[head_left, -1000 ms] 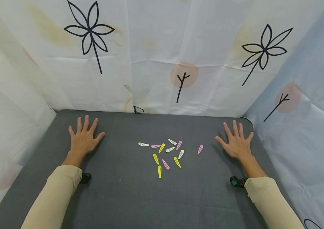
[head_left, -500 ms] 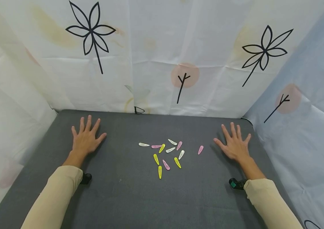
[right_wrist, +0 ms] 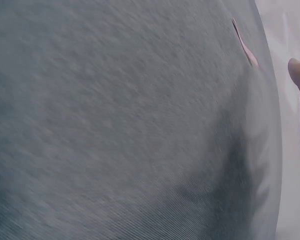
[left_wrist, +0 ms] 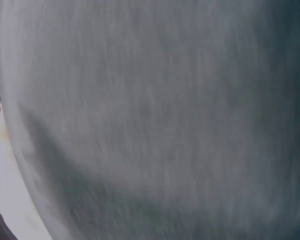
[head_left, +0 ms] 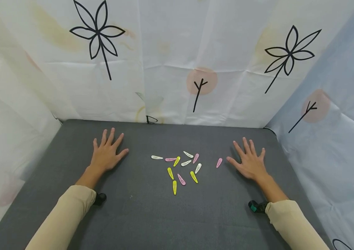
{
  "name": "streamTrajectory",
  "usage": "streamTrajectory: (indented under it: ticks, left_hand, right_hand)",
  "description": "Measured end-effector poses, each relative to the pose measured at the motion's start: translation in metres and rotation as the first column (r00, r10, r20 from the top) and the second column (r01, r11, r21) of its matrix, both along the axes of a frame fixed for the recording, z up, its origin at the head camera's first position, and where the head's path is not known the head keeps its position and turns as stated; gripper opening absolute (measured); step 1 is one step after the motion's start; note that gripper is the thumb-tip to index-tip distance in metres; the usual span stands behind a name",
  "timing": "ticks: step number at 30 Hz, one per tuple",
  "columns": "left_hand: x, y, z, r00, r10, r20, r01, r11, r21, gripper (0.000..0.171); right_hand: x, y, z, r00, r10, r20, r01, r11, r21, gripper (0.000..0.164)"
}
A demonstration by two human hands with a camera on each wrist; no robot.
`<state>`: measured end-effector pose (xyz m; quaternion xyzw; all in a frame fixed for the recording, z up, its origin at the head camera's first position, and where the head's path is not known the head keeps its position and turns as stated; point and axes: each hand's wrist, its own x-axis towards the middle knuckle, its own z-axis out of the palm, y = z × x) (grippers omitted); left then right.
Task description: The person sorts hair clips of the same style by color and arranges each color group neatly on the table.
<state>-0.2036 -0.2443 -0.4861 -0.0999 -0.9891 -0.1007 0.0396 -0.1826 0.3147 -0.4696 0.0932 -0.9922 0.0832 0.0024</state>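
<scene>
Several snap hair clips lie scattered mid-table: white ones such as the far-left white clip (head_left: pixel 157 157), yellow ones such as the nearest yellow clip (head_left: pixel 174 188), and pink ones. My left hand (head_left: pixel 105 156), fingers spread, is to the left of the group and holds nothing. On the other side my right hand (head_left: pixel 250 163) is spread too, its thumb close to the lone pink clip (head_left: pixel 219 163) but apart from it. That same pink clip (right_wrist: pixel 246 46) shows in the right wrist view. Only a thumb edge and blurred cloth appear in the left wrist view.
A dark grey cloth (head_left: pixel 133 222) covers the table. White printed curtains (head_left: pixel 170 41) stand along its back and both sides. Each wrist wears a small black camera, such as the right one (head_left: pixel 257 207).
Both hands have moved inward, toward the clips, and slightly nearer to me, with fingers still spread. The clips have stayed where they were.
</scene>
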Motion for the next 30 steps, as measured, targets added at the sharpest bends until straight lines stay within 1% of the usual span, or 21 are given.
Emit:
streamTrajectory:
  ticks: [4, 7, 9, 14, 19, 24, 30]
  left_hand:
    - [0.004, 0.019, 0.001, 0.998, -0.067, -0.004, 0.067, 0.998, -0.014, 0.074]
    - [0.007, 0.031, -0.001, 0.994, -0.111, -0.011, 0.110, 0.993, -0.036, 0.073]
    - [0.009, 0.039, -0.002, 0.991, -0.132, -0.018, 0.131, 0.990, -0.047, 0.072]
    - [0.014, 0.057, -0.004, 0.984, -0.175, -0.042, 0.173, 0.984, -0.044, 0.069]
    - [0.019, 0.074, -0.005, 0.975, -0.215, -0.052, 0.213, 0.976, -0.045, 0.067]
    - [0.025, 0.094, -0.004, 0.966, -0.253, -0.048, 0.252, 0.967, -0.029, 0.065]
    - [0.032, 0.115, -0.006, 0.951, -0.308, -0.043, 0.307, 0.951, -0.018, 0.063]
  right_hand:
    - [0.006, -0.008, -0.001, 0.999, 0.037, -0.002, -0.037, 0.999, 0.022, 0.083]
    - [0.010, -0.013, -0.003, 0.998, 0.065, -0.010, -0.065, 0.998, 0.019, 0.081]
    - [0.012, -0.016, -0.004, 0.997, 0.079, -0.017, -0.079, 0.997, 0.015, 0.080]
    - [0.019, -0.024, -0.010, 0.995, 0.099, -0.019, -0.099, 0.995, 0.003, 0.079]
    - [0.026, -0.030, -0.015, 0.993, 0.113, -0.027, -0.114, 0.992, -0.045, 0.075]
    - [0.030, -0.036, -0.020, 0.990, 0.127, -0.066, -0.133, 0.987, -0.095, 0.069]
    - [0.030, -0.041, -0.025, 0.984, 0.132, -0.122, -0.149, 0.979, -0.143, 0.063]
